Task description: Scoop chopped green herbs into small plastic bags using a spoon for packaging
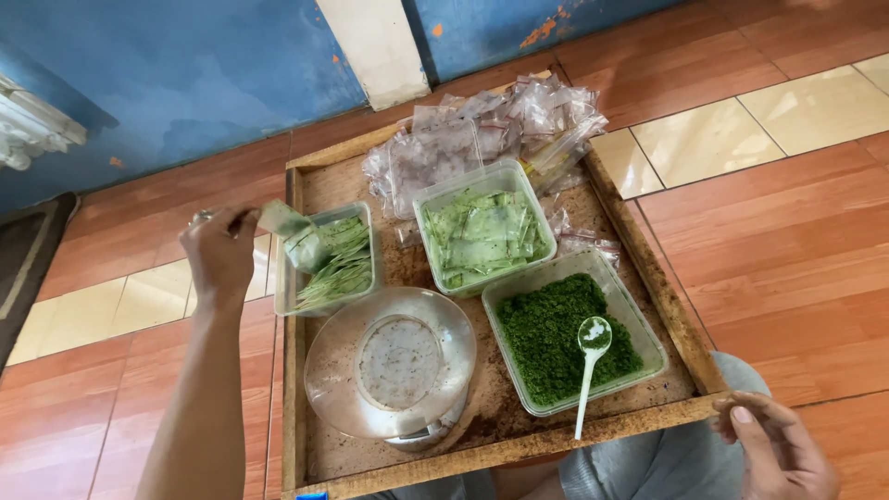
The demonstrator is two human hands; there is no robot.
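Note:
My left hand (220,248) is raised over the left edge of a wooden tray (648,268), pinching a small clear packet of green powder (287,224) just above a clear tub of filled green packets (329,261). At the tray's near right corner rests my right hand (776,449), fingers loosely curled, holding nothing. A clear tub of loose green powder (569,333) sits at the tray's right with a white plastic spoon (589,366) lying in it. Another tub holding packets (483,236) stands behind it. A small scale with a clear bowl on top (394,366) sits at the tray's front.
A heap of empty clear plastic bags (491,130) lies at the tray's far end. The tray rests on a red-brown and cream tiled floor (787,231). A blue wall (185,74) runs behind. My grey-trousered knee (667,458) is under the tray's near edge.

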